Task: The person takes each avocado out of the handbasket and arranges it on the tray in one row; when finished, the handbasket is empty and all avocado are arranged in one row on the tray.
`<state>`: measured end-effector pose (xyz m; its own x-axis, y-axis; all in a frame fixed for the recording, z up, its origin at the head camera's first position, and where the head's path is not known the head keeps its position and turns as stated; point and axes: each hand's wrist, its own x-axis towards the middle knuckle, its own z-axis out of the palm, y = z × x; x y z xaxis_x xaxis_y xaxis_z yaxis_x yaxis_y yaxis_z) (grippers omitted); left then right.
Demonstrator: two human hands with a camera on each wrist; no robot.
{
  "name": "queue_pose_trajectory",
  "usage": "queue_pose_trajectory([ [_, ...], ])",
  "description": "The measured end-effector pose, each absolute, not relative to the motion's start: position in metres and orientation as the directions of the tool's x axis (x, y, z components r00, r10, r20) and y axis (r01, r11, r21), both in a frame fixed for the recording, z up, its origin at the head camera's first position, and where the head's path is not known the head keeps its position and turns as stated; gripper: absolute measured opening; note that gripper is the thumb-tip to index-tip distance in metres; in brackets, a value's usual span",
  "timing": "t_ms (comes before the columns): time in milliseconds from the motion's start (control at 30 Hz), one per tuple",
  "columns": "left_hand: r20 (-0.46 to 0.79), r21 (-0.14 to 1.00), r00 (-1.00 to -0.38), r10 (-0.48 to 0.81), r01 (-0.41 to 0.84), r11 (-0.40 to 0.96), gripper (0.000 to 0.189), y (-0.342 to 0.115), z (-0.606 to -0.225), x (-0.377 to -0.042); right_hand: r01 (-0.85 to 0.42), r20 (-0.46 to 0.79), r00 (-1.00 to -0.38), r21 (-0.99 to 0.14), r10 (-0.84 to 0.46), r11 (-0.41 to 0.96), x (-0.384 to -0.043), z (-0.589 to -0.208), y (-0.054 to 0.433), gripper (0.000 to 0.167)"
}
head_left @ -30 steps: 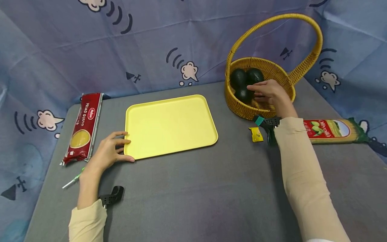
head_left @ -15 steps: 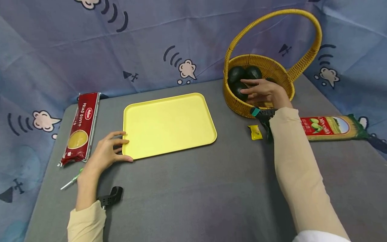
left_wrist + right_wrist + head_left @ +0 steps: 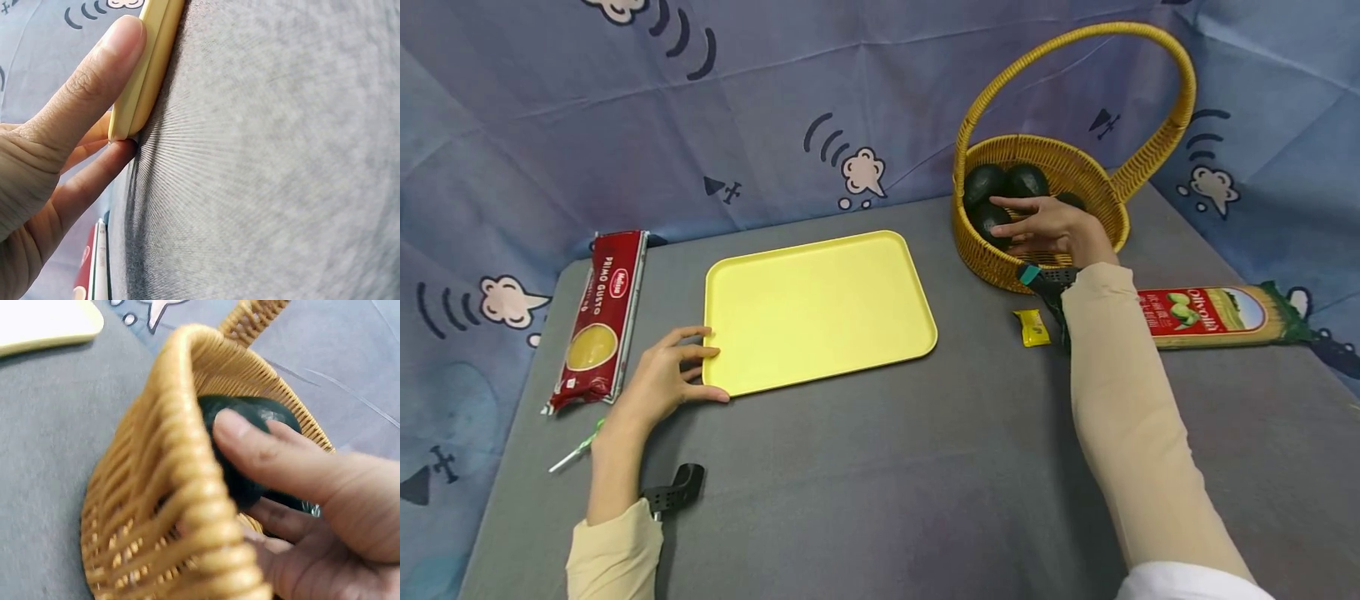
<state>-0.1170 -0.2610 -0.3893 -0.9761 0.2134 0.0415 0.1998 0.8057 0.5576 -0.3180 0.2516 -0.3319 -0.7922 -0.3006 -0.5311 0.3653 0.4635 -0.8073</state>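
At the near left corner of a yellow tray [image 3: 820,312], my left hand [image 3: 662,375] pinches the rim; its thumb [image 3: 119,47] lies along the front side and the fingers along the left side. My right hand [image 3: 1048,227] reaches into a yellow wicker basket [image 3: 992,265] and grips the nearest of several dark green avocados [image 3: 987,223]. In the right wrist view the thumb [image 3: 237,428] presses on that avocado [image 3: 240,484], while the other fingers curl below, partly hidden by the basket wall.
A red pasta packet [image 3: 602,321] lies left of the tray, with a lollipop [image 3: 576,450] partly behind the left wrist. A yellow wrapped candy [image 3: 1033,327] sits before the basket. A spaghetti packet [image 3: 1217,317] lies at the right; the basket's tall handle [image 3: 1187,75] arches up.
My right hand has moved left and deeper over the near avocado, its thumb and fingers coming around it. The left hand stays at the tray corner; the view has shifted slightly.
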Motion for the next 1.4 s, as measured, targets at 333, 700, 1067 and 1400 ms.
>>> queue_pose_trajectory([
  [333, 0.04, 0.541, -0.975, 0.22, 0.207, 0.815, 0.064, -0.26, -0.389, -0.117, 0.406, -0.535, -0.781, -0.826, -0.321, 0.39, -0.317, -0.336, 0.258, 0.074],
  [700, -0.017, 0.574, -0.978, 0.206, 0.159, 0.804, 0.065, -0.258, -0.388, -0.121, 0.405, -0.535, -0.794, -0.819, -0.288, 0.406, -0.311, -0.334, 0.267, 0.076],
  [1067, 0.001, 0.561, -0.975, 0.221, 0.184, 0.807, 0.064, -0.258, -0.387, -0.119, 0.392, -0.519, -0.796, -0.834, -0.312, 0.388, -0.304, -0.325, 0.273, 0.076],
  [1400, -0.003, 0.571, -0.977, 0.212, 0.173, 0.802, 0.064, -0.261, -0.388, -0.118, 0.396, -0.475, -0.833, -0.87, -0.284, 0.293, -0.294, -0.315, 0.271, 0.077],
])
